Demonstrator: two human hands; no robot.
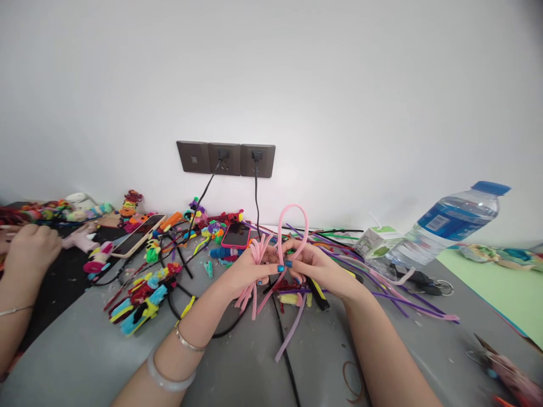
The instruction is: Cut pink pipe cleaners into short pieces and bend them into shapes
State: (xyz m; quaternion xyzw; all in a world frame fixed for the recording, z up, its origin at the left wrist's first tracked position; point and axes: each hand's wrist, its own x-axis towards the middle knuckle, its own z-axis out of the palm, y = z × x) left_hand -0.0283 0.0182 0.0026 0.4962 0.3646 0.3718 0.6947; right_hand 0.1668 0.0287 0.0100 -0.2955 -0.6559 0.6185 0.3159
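Clasping left hand (242,273): its fingers are closing around a bunch of pink stems (258,249), whose ends are fanning out above and below the grip; its thumb is pointing in toward the foot of the loop.
Pinching right hand (316,269): thumb and curled fingers are narrowing on the looped pink stem (293,206) low down; the exact contact is hiding behind the knuckles.
Loop and fingers: the arch is standing upright above both thumbs, its sides drawing together between the two hands, and a tail is slanting down toward the left hand's underside.
Stem weight: it is probably weighing almost nothing, so a light pinch is sufficing.
Stem stiffness: it is holding a smooth curve in the air, suggesting a bendable core under soft fuzz; a hard squeeze would likely be leaving a kink.
Stem surface: the fuzz is likely giving good grip, with little risk of slipping or breaking.
Best hold: the foot, where the sides are meeting, is looking safest, as pressing the arch would be flattening it.
Below the hands: a lavender stem (292,331) and a black cable (285,351) are lying on the grey desk (193,367).
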